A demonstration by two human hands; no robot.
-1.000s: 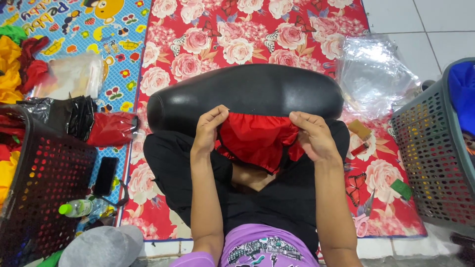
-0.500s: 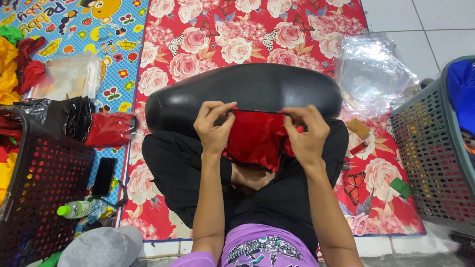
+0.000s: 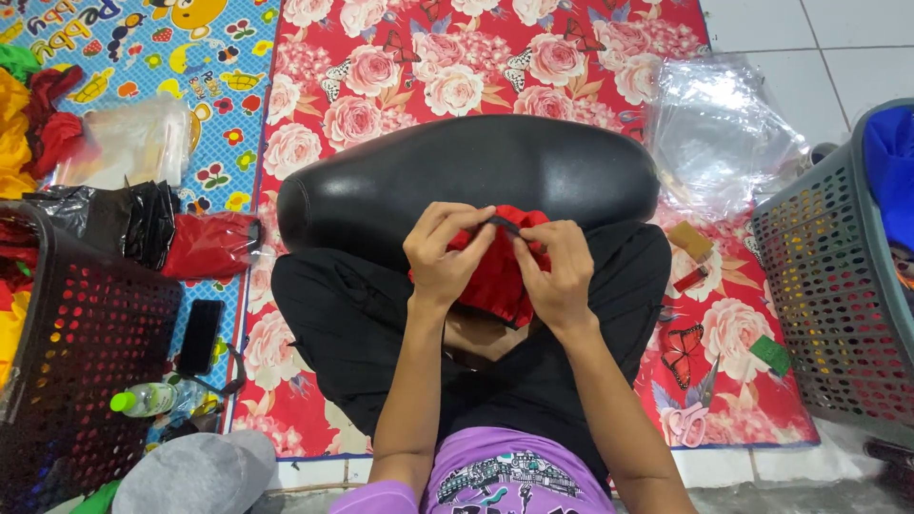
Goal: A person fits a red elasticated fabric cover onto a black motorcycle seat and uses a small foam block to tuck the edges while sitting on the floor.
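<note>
I sit cross-legged in black trousers on a red floral mat, with a black padded cushion point(image 3: 476, 171) across my lap. My left hand point(image 3: 446, 259) and my right hand point(image 3: 554, 271) are close together in front of it. Both pinch a small red garment point(image 3: 495, 276), bunched up between them. A dark band runs along the garment's top edge between my fingertips. The rest of the red cloth hangs down over my lap, partly hidden by both hands.
A dark perforated basket point(image 3: 76, 352) stands at the left, a grey one point(image 3: 838, 286) at the right. Clear plastic bags point(image 3: 719, 133) lie at the upper right. A phone point(image 3: 202, 336), a bottle point(image 3: 152, 400), black bags point(image 3: 133, 224) and a packed red garment point(image 3: 209, 246) lie at the left.
My hands have come together from wide apart, and the red garment, stretched out flat a second ago, is now gathered into a narrow bunch between them.
</note>
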